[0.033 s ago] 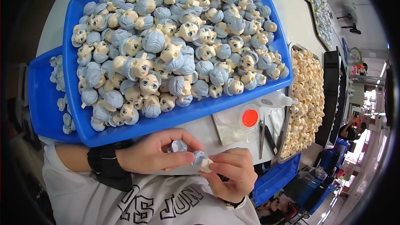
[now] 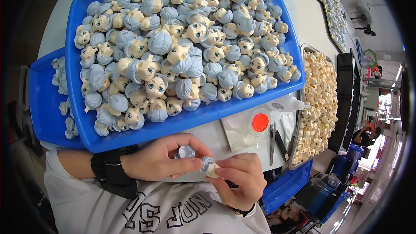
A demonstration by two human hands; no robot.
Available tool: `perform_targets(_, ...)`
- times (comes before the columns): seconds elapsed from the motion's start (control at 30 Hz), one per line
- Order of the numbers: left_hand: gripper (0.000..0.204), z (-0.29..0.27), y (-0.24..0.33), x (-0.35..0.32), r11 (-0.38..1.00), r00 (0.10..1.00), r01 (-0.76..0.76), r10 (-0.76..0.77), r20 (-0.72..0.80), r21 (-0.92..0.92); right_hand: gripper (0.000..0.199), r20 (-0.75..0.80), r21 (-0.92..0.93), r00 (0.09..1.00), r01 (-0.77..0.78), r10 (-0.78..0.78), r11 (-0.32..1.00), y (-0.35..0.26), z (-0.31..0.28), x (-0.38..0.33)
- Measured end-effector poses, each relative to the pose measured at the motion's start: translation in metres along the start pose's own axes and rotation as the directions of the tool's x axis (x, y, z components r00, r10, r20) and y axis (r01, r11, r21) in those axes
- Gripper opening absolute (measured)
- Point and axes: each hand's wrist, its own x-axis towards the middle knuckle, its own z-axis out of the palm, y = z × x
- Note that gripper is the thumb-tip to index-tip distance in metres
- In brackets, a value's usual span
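Note:
My left hand point(image 2: 162, 158) is closed, with a hollow pale blue hair piece point(image 2: 186, 151) cupped between its thumb and curled fingers. At its fingertips it also pinches a smaller pale blue piece point(image 2: 206, 162). My right hand point(image 2: 242, 177) grips a small cream doll-head part point(image 2: 212, 170) between thumb and fingers. The cream part meets the small blue piece just in front of my shirt; my fingers partly hide where they join. Beyond my hands a large blue tray point(image 2: 190, 128) is heaped with doll heads point(image 2: 156, 86) that have pale blue hair and painted eyes.
At left, a second blue tray point(image 2: 45, 104) holds loose blue hair pieces. A metal tray point(image 2: 296, 149) of cream parts stands at right. Between lie a red-topped round container point(image 2: 260, 122), tweezers point(image 2: 272, 143), a black-handled tool point(image 2: 281, 145) and a white squeeze bottle point(image 2: 287, 103).
My right hand has shifted slightly left, bringing the cream part closer against the small blue piece. My left hand stays where it was.

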Motion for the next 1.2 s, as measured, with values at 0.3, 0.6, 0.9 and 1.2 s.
perform_targets(0.3,0.024,-0.001,-0.007,0.002,0.993,0.996,-0.083,0.084,-0.013,0.079,0.033,0.114,-0.108,0.993,0.041,-0.028,0.993,-0.003,-0.003,0.007)
perform_targets(0.6,0.019,-0.002,-0.007,0.000,0.999,1.000,-0.007,0.008,-0.021,0.032,0.037,0.090,-0.129,0.995,0.052,-0.041,0.990,-0.003,0.002,0.001)
perform_targets(0.9,0.022,0.000,-0.003,0.001,0.999,1.000,0.014,-0.015,0.022,0.038,0.045,0.065,-0.180,0.998,0.025,-0.014,0.983,-0.002,0.006,0.001)
perform_targets(1.2,0.025,0.001,-0.007,-0.001,0.998,0.999,0.033,-0.031,0.042,-0.046,0.044,0.053,-0.258,0.994,-0.082,0.099,0.963,-0.014,0.016,0.004)
